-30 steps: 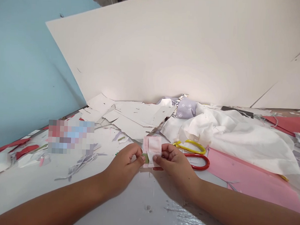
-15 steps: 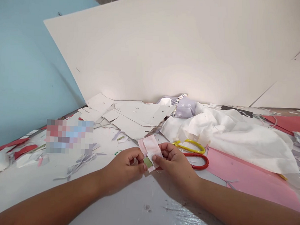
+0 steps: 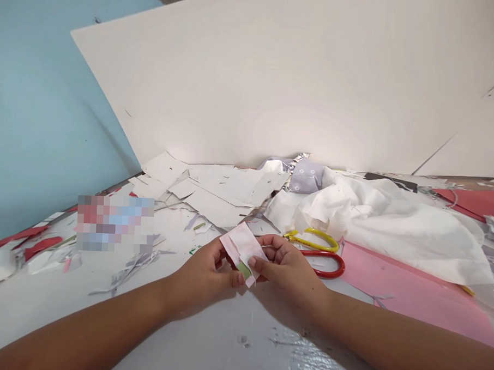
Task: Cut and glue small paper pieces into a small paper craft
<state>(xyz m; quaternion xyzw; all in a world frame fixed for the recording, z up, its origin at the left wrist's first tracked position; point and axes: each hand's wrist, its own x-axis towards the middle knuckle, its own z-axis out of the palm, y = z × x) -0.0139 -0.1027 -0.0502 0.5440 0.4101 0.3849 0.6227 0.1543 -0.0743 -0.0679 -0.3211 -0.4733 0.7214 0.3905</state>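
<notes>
A small pale pink paper piece (image 3: 244, 244) with a green strip (image 3: 244, 270) at its lower edge is held up between both hands. My right hand (image 3: 286, 266) pinches it, thumb on the front and the other fingers behind the right edge. My left hand (image 3: 206, 270) grips its left side, with fingertips partly hidden behind the paper and the thumb near the lower left edge. Scissors (image 3: 329, 264) with a yellow and a red handle loop lie just right of my right hand; their blades are hidden.
White paper sheets (image 3: 217, 197) and a crumpled white cloth (image 3: 384, 218) lie at the back, before a large leaning white board (image 3: 296, 89). A pink sheet (image 3: 414, 293) lies right. Paper scraps (image 3: 132, 273) and a blurred-out patch (image 3: 114, 223) are left.
The pink paper piece has tilted and shifted slightly left, covering more of the green strip. My left fingers have moved from the green strip to behind the paper's left side.
</notes>
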